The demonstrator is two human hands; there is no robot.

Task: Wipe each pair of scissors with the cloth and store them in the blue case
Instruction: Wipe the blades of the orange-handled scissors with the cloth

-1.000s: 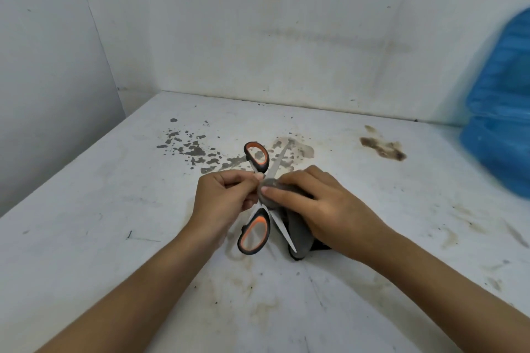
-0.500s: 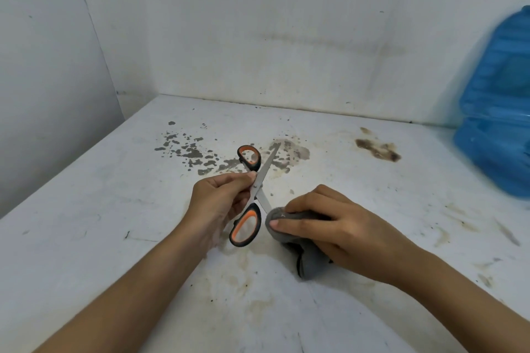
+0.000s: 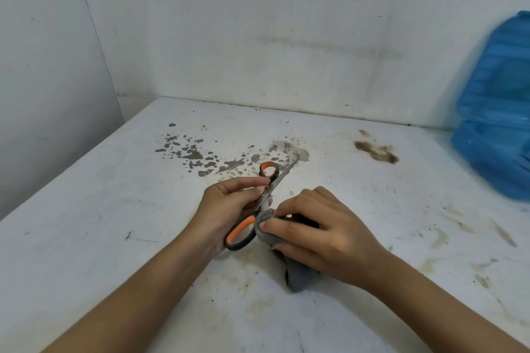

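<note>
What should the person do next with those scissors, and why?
Probably draw the grey cloth along the blade toward its tip: the right hand pinches it near the pivot of the open scissors, held by the left hand. The blue case waits to the right.

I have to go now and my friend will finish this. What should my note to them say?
Left hand: shut on the orange-and-black-handled steel scissors, blades open and held above the table.
Right hand: shut on the bunched grey cloth, pressed against the scissors near the pivot.
The translucent blue plastic case sits at the far right of the stained white table, open, by the look of it.
Done: wiping is under way on this pair.
Left: finish wiping the blades, close the scissors and put them in the case. No other scissors are in view, so check for more.
</note>
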